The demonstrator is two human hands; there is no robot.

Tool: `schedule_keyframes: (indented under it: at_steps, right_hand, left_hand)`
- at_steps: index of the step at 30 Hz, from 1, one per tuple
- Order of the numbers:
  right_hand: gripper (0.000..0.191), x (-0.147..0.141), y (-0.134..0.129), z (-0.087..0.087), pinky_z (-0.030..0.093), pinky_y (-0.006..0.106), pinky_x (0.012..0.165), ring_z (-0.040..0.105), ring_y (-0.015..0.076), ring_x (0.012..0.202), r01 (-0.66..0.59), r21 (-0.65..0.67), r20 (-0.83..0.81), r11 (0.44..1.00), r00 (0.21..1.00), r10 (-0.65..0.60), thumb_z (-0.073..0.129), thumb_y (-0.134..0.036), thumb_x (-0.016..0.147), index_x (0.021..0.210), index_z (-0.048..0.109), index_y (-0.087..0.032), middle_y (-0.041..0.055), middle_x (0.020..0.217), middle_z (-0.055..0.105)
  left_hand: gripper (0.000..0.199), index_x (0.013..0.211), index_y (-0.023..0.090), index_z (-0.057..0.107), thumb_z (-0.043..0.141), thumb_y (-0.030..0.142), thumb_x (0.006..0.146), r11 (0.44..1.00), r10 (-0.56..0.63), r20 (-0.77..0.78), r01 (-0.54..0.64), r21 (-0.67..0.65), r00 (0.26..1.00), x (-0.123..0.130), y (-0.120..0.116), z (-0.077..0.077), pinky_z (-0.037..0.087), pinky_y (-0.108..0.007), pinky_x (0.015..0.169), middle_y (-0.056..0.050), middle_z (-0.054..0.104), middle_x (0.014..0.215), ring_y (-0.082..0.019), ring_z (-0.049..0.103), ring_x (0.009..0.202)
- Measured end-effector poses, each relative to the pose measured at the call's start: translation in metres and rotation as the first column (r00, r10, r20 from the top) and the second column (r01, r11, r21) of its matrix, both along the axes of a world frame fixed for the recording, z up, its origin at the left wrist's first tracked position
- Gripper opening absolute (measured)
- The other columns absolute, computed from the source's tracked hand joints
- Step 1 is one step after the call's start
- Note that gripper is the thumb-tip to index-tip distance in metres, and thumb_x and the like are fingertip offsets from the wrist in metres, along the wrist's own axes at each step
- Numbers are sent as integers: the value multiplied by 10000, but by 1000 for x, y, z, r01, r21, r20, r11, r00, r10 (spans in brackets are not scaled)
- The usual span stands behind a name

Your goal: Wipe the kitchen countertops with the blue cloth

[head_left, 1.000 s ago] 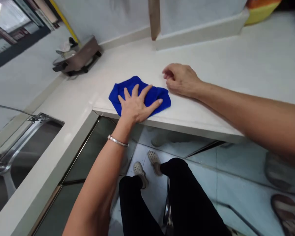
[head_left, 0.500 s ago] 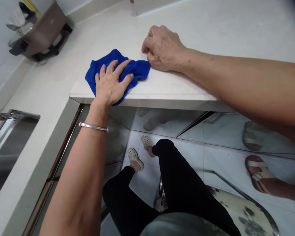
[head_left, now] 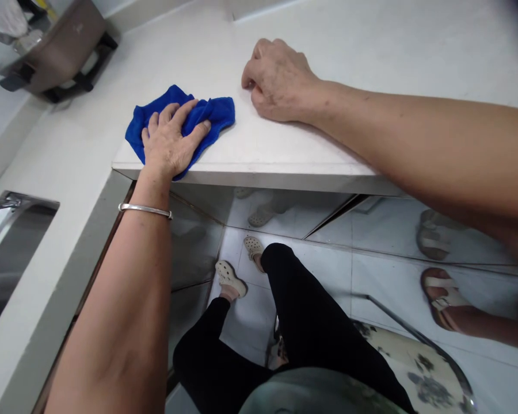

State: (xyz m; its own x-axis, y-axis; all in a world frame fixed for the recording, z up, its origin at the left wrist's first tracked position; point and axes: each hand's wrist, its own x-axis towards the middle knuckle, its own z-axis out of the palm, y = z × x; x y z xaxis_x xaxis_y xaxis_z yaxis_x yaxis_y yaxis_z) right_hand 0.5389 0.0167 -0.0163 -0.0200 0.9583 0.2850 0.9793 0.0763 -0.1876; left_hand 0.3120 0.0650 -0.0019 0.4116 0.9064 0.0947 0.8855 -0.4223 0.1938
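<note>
One rumpled, bright-blue fabric cloth (head_left: 221,112) laps the front edge of the smooth white tabletop (head_left: 293,148) near its inner corner, presumably light, soft, best pinned mid-cloth; left hand (head_left: 167,138): fingers spread over it, unclenched; right hand (head_left: 282,80): loosely curled, any grasp untellable.

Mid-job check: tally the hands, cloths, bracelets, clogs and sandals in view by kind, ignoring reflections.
Left hand and right hand: 2
Blue cloth: 1
Silver bracelet: 1
Cream clogs: 2
Sandal: 1
Total: 7
</note>
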Motion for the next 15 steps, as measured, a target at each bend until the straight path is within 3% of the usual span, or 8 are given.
schedule_keyframes:
  at_steps: [3,9,15]
  right_hand:
    - [370,2,1,-1,507,532,1071,434,289,1274,-1,-6,4,1000,1000,1,386,-151,975,1252,632,-166,91,1386,490]
    - [371,3,4,-3,478,555,1039,440,345,1307,-17,17,-35,1000,999,17,438,-106,947,1250,652,-84,134,1362,494]
    - [361,4,3,-4,455,565,1046,434,350,1305,-38,20,-59,999,997,39,434,-122,959,1242,655,-85,143,1357,494]
  left_hand:
    - [656,1490,459,380,438,692,879,1000,14,11,-14,-1,1000,0,2,-2,85,-594,1250,150,349,1583,-282,227,1468]
    - [690,1475,480,392,411,754,842,1000,7,24,-7,-3,1000,1,3,-3,90,-584,1239,167,358,1571,-287,216,1457]
    - [830,1474,500,351,296,904,752,999,40,3,-40,-20,999,3,6,-5,34,-564,1218,216,299,1586,-288,163,1474]
